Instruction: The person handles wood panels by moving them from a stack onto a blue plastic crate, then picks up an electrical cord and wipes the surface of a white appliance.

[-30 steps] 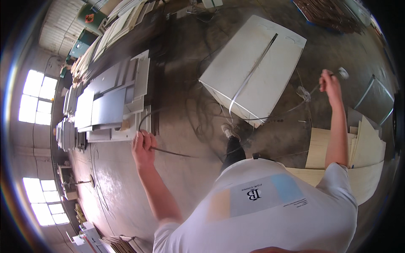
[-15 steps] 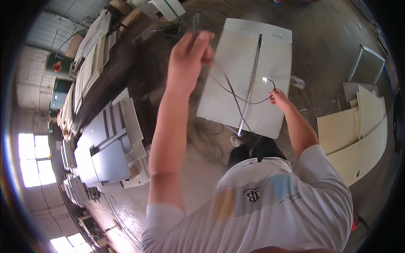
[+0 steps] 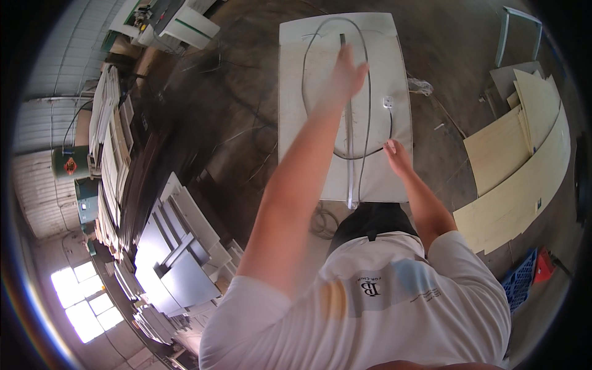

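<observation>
A dark cable (image 3: 303, 80) makes a long oval loop over a white panel (image 3: 302, 172) lying in front of me. My right hand (image 3: 398, 155) pinches it near the panel's right edge. From these fingers a short length runs up to a small white socket block (image 3: 388, 102). My left hand (image 3: 350, 75) is stretched out over the panel's far half, inside the loop, with its fingertips beside the cable's right strand. Motion smears it, so its grip is unclear. Beneath the arm, a narrow slot with a pale metal strip (image 3: 349, 185) runs lengthwise along the panel.
Cream boards (image 3: 512, 179) lie stacked on the right, with a blue crate (image 3: 519, 280) nearer me. A metal frame (image 3: 519, 37) stands at the far right. Grey panels (image 3: 179, 265) and leaning boards (image 3: 108, 135) are on the left. More cable (image 3: 322, 222) lies coiled on the floor.
My left hand has swung right, from beyond the panel's left side to over its far half. The cable now lies in a wide loop. My right hand keeps its pinch; my view has turned.
</observation>
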The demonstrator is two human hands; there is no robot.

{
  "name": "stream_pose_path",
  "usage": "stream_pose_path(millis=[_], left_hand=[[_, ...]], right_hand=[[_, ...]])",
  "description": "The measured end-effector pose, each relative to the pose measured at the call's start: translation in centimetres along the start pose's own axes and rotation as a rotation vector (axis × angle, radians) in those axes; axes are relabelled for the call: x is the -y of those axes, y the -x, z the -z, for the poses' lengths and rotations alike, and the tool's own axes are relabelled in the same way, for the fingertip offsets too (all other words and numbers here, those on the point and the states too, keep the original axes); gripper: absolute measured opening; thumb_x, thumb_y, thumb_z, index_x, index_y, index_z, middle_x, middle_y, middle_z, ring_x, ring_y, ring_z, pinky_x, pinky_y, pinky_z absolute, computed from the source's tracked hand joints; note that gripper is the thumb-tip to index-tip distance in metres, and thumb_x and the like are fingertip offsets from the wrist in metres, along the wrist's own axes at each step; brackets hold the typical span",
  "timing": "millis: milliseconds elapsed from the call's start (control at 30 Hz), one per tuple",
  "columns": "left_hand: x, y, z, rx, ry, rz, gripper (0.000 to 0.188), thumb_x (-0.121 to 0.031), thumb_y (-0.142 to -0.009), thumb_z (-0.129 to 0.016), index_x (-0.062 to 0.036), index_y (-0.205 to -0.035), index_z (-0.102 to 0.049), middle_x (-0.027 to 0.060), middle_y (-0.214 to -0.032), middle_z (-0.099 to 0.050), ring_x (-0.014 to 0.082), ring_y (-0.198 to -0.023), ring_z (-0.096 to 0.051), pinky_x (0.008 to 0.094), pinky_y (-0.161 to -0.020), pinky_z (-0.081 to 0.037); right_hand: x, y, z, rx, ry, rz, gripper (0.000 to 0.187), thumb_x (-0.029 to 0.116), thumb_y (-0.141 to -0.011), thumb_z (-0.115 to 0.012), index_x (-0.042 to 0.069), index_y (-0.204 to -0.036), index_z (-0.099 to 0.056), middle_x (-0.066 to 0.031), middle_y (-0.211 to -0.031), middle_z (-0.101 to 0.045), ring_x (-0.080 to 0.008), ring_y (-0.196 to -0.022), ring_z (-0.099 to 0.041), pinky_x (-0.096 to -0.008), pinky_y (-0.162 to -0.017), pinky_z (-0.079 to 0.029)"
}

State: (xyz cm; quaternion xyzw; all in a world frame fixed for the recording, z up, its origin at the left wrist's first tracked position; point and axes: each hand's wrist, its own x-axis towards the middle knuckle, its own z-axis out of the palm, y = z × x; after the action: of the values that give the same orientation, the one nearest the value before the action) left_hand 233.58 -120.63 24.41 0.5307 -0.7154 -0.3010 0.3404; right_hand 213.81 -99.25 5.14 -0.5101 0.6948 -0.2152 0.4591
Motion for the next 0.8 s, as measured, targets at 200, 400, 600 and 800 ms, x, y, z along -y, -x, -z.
stream_pose_path(millis=[200, 400, 600, 800], left_hand=[[12.4, 22.5, -3.6, 0.186, -0.235, 0.353, 0.057, -0.031, -0.087, -0.066, -0.0051, -0.135, -0.049, 0.0174, -0.126, -0.055, 0.0354, -0.123, -0.05, 0.0446, -0.103, -0.042], [12.5, 36.7, 4.8, 0.528, -0.665, 0.74, 0.068, -0.042, -0.071, -0.08, -0.0153, -0.129, -0.056, 0.0144, -0.119, -0.059, 0.0304, -0.12, -0.053, 0.0448, -0.099, -0.046], [17.1, 36.6, 3.7, 0.642, -0.613, 0.722, 0.056, -0.036, -0.077, -0.075, -0.0194, -0.127, -0.057, 0.0119, -0.112, -0.063, 0.0301, -0.108, -0.061, 0.0469, -0.096, -0.047], [19.6, 36.4, 0.9, 0.651, -0.701, 0.666, 0.024, -0.019, -0.091, -0.053, -0.0115, -0.111, -0.065, 0.0119, -0.115, -0.067, 0.0277, -0.107, -0.065, 0.0587, -0.102, -0.039]], right_hand=[[-0.3, 2.1, 3.0, -0.305, 0.503, 0.014, 0.086, 0.053, -0.081, -0.071, 0.007, -0.145, -0.037, -0.0135, -0.15, -0.041, -0.03, -0.137, -0.041, -0.0387, -0.11, -0.037], [0.6, 4.4, 4.5, 0.096, 0.426, -0.362, 0.135, 0.05, -0.062, -0.087, 0.003, -0.154, 0.0, -0.0194, -0.156, -0.028, -0.0358, -0.134, -0.043, -0.0421, -0.104, -0.045], [2.7, 0.3, 4.7, 0.113, 0.509, -0.393, 0.144, 0.048, -0.056, -0.09, 0.003, -0.154, 0.005, -0.023, -0.155, -0.027, -0.0363, -0.134, -0.044, -0.0433, -0.1, -0.047], [8.1, -4.7, 6.2, 0.134, 0.561, -0.373, 0.134, 0.043, -0.06, -0.089, 0.005, -0.155, -0.002, -0.0207, -0.154, -0.03, -0.0354, -0.132, -0.047, -0.043, -0.101, -0.046]])
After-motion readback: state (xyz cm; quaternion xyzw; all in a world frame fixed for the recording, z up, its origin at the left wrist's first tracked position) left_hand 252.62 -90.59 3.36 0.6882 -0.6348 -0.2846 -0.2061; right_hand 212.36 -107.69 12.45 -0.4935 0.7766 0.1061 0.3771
